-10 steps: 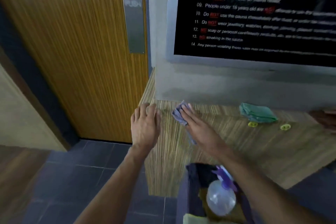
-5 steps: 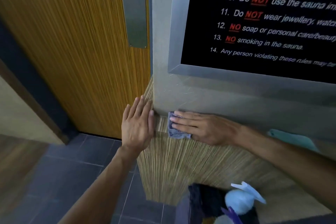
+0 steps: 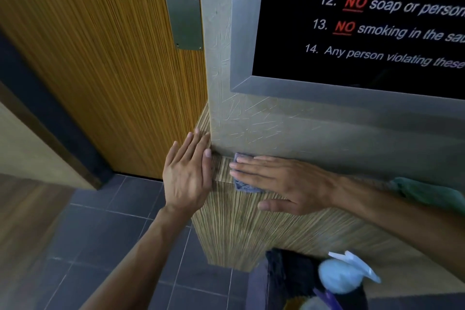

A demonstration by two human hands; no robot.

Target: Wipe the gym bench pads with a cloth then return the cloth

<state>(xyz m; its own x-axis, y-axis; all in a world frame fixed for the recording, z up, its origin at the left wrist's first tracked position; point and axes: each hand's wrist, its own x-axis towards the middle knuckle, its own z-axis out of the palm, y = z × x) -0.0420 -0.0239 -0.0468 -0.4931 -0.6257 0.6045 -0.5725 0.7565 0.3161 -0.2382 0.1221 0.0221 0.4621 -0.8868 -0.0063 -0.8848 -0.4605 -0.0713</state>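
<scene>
A small bluish-purple cloth (image 3: 242,185) lies on a striped wooden bench top (image 3: 241,224), right against the grey wall. My right hand (image 3: 281,181) presses flat on the cloth, fingers together and pointing left; most of the cloth is hidden under it. My left hand (image 3: 187,173) rests flat on the bench's left corner with fingers extended, holding nothing. No padded gym bench is in view.
A wooden door (image 3: 105,58) with a metal push plate (image 3: 182,2) stands left of the bench. A framed black rules sign (image 3: 364,22) hangs above. A green cloth (image 3: 425,192) lies at the right. A spray bottle (image 3: 344,275) sits in a dark caddy (image 3: 289,282) below. Dark floor tiles (image 3: 100,246).
My right hand has slid the cloth left into the corner against the wall. The left hand stays on the bench corner. The camera has moved closer and left.
</scene>
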